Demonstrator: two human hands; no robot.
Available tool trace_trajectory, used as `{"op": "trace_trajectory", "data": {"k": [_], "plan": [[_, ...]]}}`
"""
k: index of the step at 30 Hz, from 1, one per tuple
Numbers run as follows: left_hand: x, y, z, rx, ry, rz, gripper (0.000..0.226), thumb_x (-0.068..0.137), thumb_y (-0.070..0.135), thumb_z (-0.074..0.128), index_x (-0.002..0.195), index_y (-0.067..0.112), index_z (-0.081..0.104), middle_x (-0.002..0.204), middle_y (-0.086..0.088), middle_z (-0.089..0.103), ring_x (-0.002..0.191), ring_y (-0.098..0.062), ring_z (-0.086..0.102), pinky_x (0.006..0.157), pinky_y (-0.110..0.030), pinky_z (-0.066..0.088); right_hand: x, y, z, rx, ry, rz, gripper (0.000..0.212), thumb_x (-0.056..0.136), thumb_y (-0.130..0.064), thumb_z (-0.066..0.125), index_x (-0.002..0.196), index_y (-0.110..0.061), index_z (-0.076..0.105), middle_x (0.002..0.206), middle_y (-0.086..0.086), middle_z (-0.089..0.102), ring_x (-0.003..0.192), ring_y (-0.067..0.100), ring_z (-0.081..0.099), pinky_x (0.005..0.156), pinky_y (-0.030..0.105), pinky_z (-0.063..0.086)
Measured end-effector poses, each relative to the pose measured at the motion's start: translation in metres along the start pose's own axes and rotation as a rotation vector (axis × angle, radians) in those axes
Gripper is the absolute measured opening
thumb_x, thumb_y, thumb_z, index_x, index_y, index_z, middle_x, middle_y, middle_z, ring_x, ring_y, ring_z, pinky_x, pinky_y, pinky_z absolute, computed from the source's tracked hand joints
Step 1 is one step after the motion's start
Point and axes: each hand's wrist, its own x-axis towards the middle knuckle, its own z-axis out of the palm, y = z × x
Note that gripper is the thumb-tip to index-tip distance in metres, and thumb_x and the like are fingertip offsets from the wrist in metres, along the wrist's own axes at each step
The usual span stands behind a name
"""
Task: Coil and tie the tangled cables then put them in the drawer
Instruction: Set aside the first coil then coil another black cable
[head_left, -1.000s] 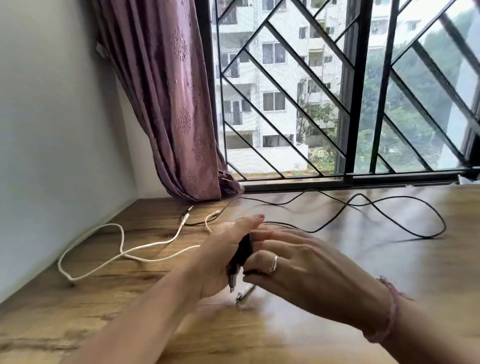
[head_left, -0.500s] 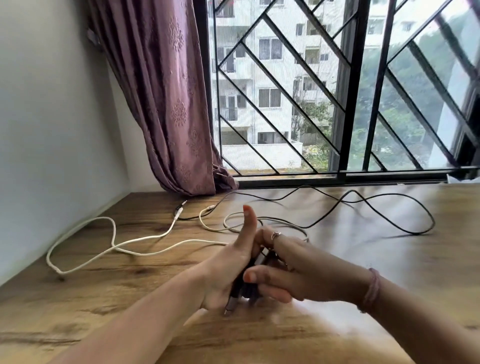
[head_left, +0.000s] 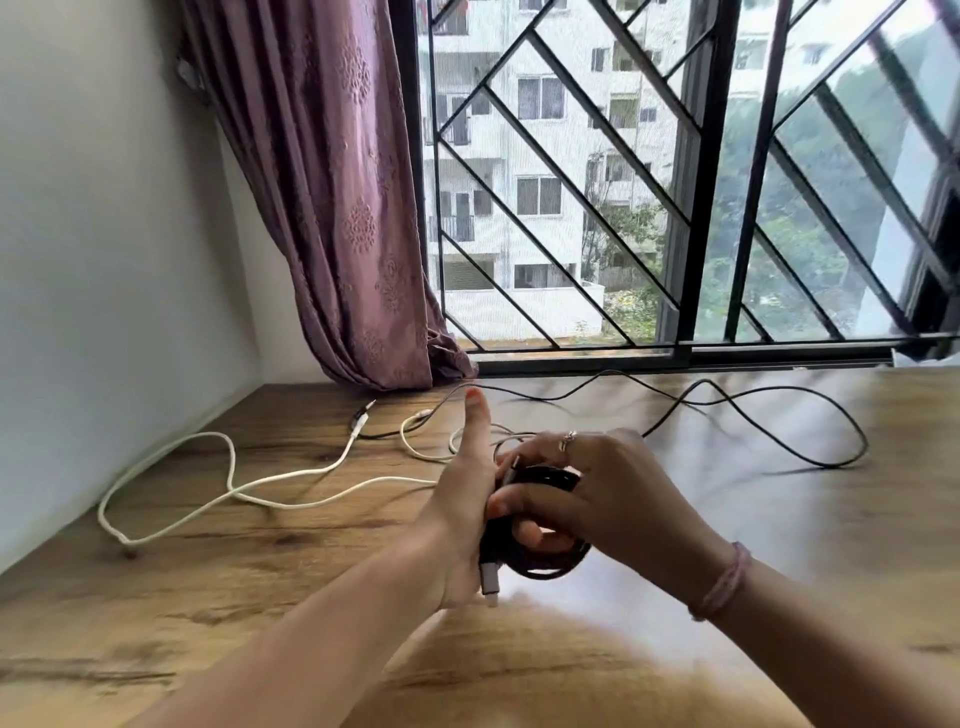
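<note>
Near the desk's (head_left: 779, 519) front edge, your left hand (head_left: 462, 514) and right hand (head_left: 608, 499) are clenching the black coil (head_left: 540, 564), whose untied loops are risking springing loose.

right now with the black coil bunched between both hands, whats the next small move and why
Probably wrap the loose plug end around the black coil to tie it. The left hand and right hand both grip the coil, which looks fully gathered, with the plug hanging free below. The white cable and thin black cable lie loose on the table.
</note>
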Motion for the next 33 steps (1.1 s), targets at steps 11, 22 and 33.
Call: {"op": "trace_trajectory", "data": {"k": [11,22,33], "plan": [[0.001,0.006,0.003,0.145,-0.062,0.1,0.077,0.069,0.088,0.023,0.071,0.018,0.055,0.045,0.006,0.041,0.031,-0.003,0.028,0.047,-0.02,0.035,0.002,0.01,0.005,-0.064,-0.01,0.133,0.021,0.076,-0.04,0.072,0.087,-0.024,0.063,0.074,-0.012,0.066,0.069,0.002,0.061,0.069,0.022,0.05],[0.005,0.005,-0.008,-0.036,-0.166,0.039,0.05,0.083,0.06,0.048,0.082,0.019,0.077,0.074,-0.001,0.069,0.078,-0.013,0.069,0.09,-0.038,0.052,0.008,0.022,-0.011,0.391,0.124,0.355,0.035,0.075,-0.051,0.064,0.073,-0.016,0.068,0.063,0.0,0.063,0.052,0.008,0.047,0.049,0.023,0.038],[0.007,0.002,0.005,-0.252,-0.177,-0.007,0.029,0.078,0.043,0.058,0.062,0.018,0.059,0.06,0.004,0.046,0.063,-0.013,0.052,0.086,-0.036,0.046,0.007,0.024,0.003,0.645,0.224,0.456,0.021,0.085,-0.037,0.065,0.078,-0.017,0.067,0.07,0.004,0.061,0.064,0.026,0.048,0.058,0.033,0.041]]}}
